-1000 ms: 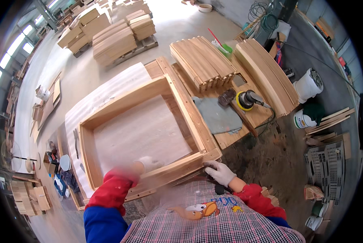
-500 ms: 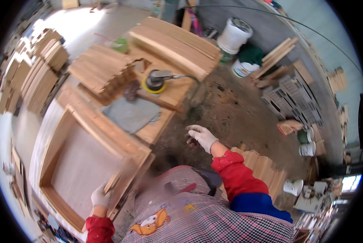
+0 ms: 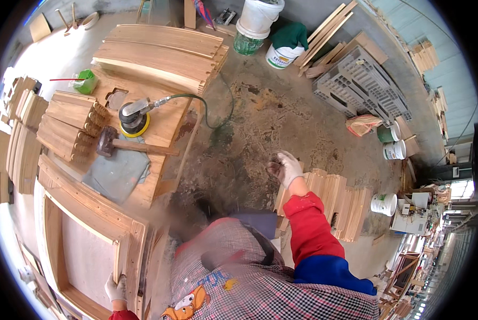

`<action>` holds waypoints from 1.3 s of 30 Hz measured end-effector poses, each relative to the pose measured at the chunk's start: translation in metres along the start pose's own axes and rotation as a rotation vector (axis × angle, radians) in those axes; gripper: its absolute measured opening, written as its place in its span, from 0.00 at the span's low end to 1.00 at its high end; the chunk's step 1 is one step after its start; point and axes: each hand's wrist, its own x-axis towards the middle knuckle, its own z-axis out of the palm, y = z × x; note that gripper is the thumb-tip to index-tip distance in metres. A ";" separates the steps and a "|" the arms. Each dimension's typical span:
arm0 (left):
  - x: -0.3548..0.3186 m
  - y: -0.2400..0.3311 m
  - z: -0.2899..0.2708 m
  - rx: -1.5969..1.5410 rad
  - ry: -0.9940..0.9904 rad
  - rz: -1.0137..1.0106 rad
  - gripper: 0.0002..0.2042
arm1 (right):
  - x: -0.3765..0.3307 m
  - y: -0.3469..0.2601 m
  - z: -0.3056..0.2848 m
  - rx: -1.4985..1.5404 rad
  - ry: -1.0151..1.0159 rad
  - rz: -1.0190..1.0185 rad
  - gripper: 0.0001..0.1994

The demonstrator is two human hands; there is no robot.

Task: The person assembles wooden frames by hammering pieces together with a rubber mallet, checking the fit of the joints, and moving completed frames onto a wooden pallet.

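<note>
My left hand [image 3: 116, 288], in a white glove, grips a narrow wooden strip [image 3: 117, 260] along the near side of a wooden frame [image 3: 53, 240]. The frame has a pale panel [image 3: 87, 250] inside it. My right hand [image 3: 286, 168], gloved and dark-stained at the fingers, hangs above the floor by a stack of wooden boards [image 3: 329, 200]. Its fingers are loosely bent, and nothing shows in them. Past the frame, a mallet [image 3: 106, 141] lies on a grey cloth [image 3: 113, 173], beside a sander [image 3: 134, 116] with a yellow-rimmed pad.
The workbench [image 3: 169, 122] carries stacked boards [image 3: 159, 53], shaped wooden pieces [image 3: 68, 125] and a green container [image 3: 84, 81]. The sander's hose [image 3: 217, 127] droops to the floor. White buckets [image 3: 257, 18], a grey plastic pallet [image 3: 361, 80] and wood offcuts stand along the wall.
My view has swung to the right, so the bench and frame sit farther left. My left hand stays on the wood, and my right hand has moved nearer the board stack.
</note>
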 end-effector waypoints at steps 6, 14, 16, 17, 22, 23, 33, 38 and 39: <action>-0.006 -0.008 0.004 0.102 0.029 0.016 0.13 | 0.030 0.006 -0.001 0.086 -0.026 0.034 0.05; -0.016 0.064 -0.005 0.340 0.080 -0.019 0.14 | 0.037 0.043 0.093 -0.116 -0.189 0.103 0.07; -0.018 0.046 0.000 0.308 0.122 0.021 0.14 | 0.022 0.054 0.137 -0.217 -0.229 0.037 0.09; -0.019 0.042 0.002 0.307 0.133 0.034 0.14 | 0.010 0.057 0.161 -0.272 -0.294 0.014 0.09; -0.022 0.047 -0.002 0.299 0.155 0.068 0.14 | -0.050 0.086 0.258 -0.522 -0.606 -0.095 0.10; -0.022 0.047 -0.002 0.294 0.144 0.055 0.14 | -0.068 0.094 0.276 -0.547 -0.689 -0.084 0.10; -0.021 0.048 -0.003 0.275 0.074 -0.003 0.13 | -0.131 0.182 0.351 -0.582 -1.079 0.110 0.11; -0.020 0.048 -0.002 0.296 0.091 -0.004 0.14 | -0.145 0.193 0.364 -0.742 -1.047 0.112 0.12; -0.020 0.047 -0.002 0.299 0.078 -0.009 0.14 | -0.151 0.195 0.368 -0.787 -1.046 0.096 0.12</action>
